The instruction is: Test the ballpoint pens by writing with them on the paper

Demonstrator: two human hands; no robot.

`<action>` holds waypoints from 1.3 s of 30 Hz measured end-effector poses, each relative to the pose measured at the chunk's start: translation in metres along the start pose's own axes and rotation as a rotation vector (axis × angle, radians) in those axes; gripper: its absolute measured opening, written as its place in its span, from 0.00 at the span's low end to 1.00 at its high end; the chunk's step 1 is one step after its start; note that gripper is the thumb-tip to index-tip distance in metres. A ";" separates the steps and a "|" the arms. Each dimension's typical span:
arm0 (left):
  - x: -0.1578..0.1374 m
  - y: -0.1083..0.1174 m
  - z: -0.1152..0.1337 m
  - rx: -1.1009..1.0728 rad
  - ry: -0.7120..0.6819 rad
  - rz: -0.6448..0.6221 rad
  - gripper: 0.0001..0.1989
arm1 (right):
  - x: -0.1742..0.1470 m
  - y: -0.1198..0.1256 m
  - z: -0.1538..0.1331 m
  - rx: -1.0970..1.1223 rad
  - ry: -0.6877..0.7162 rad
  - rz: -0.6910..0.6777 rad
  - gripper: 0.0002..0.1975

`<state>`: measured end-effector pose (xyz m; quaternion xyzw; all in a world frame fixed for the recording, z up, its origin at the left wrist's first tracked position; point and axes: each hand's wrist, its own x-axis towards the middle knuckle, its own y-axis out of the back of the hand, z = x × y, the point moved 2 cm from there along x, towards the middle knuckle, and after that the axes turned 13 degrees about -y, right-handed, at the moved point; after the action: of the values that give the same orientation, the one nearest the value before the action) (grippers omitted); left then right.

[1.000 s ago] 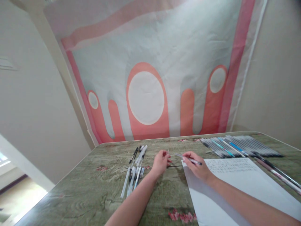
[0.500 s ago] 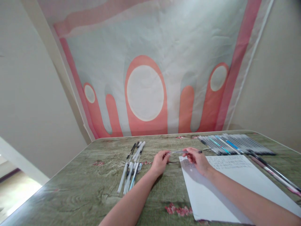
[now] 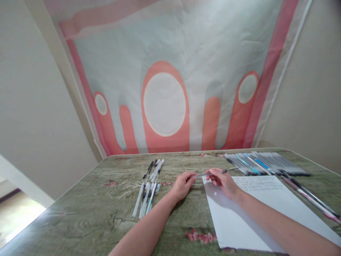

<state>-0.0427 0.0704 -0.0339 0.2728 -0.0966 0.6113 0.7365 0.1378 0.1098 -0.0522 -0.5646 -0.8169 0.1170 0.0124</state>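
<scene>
Left of the paper (image 3: 250,217), left hand (image 3: 183,185) pinches a pen (image 3: 202,174). Right hand (image 3: 222,182), over the paper, pinches that pen too

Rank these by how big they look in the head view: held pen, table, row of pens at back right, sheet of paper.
1. Table
2. Sheet of paper
3. Row of pens
4. Held pen

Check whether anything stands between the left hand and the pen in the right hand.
Nothing visible does: the right hand holds the pen, whose end reaches the left hand; whether that hand grips it is unclear.
</scene>
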 end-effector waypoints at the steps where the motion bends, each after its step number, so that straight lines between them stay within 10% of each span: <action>1: 0.000 -0.001 0.001 0.015 -0.017 -0.012 0.10 | -0.002 -0.002 -0.001 -0.019 -0.004 -0.013 0.15; 32: -0.001 -0.006 0.005 0.373 -0.160 -0.113 0.12 | -0.006 -0.006 -0.001 0.002 -0.054 -0.056 0.17; 39: 0.001 0.002 0.007 0.486 -0.251 -0.069 0.12 | -0.018 0.009 -0.051 -0.803 0.107 -0.106 0.15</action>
<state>-0.0433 0.0678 -0.0269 0.5183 -0.0282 0.5524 0.6523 0.1605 0.1054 -0.0022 -0.4871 -0.8239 -0.2413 -0.1606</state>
